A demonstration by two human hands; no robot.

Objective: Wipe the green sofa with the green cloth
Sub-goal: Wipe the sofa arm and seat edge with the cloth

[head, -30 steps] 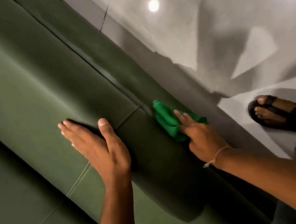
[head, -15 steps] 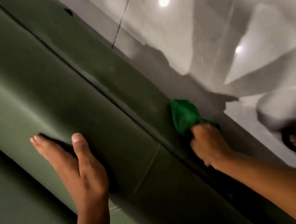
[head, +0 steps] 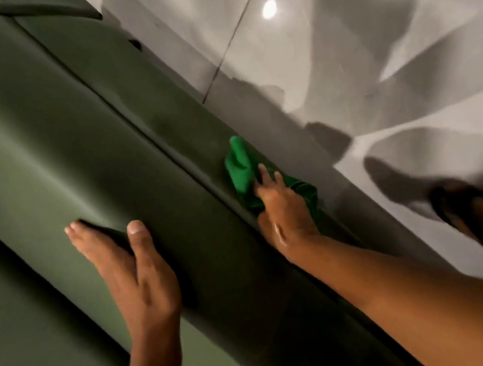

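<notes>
Green cloth [head: 240,168] lies bunched under our right hand [head: 284,207], fingers pressing it against the green sofa [head: 40,144] back panel. Our left hand [head: 134,268] rests flat, fingers spread, empty. We should press evenly and wipe along the panel.

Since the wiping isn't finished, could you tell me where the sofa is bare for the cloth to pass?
Free: the sofa beyond the left hand, and the strip ahead of the cloth. Crowded: under the right hand.
</notes>
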